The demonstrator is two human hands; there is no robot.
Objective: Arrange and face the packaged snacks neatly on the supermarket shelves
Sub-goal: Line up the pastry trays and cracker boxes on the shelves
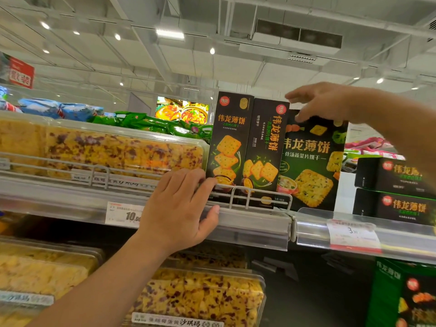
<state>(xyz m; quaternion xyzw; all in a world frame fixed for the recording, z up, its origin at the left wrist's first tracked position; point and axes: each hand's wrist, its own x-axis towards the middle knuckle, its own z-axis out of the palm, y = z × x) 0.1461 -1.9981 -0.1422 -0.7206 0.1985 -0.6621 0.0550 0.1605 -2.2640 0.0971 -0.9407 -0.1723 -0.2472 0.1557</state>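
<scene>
Two tall black cracker boxes stand upright on the top shelf, one (pixel 227 142) facing front and a second (pixel 265 152) turned slightly beside it. A wider black-and-green cracker box (pixel 313 161) stands behind and to their right. My left hand (pixel 179 208) rests on the shelf's front rail (pixel 247 199), its fingertips touching the lower left corner of the first box and its thumb on the price strip. My right hand (pixel 316 102) reaches over the top of the wide box with fingers spread, the thumb touching its upper edge.
Clear plastic trays of yellow puffed-rice cakes (pixel 122 149) fill the shelf to the left and the shelf below (pixel 200 296). Green snack bags (pixel 151 125) lie on top behind. Stacked black boxes (pixel 396 190) sit lying flat at right. Price tags (pixel 123 214) hang on the rail.
</scene>
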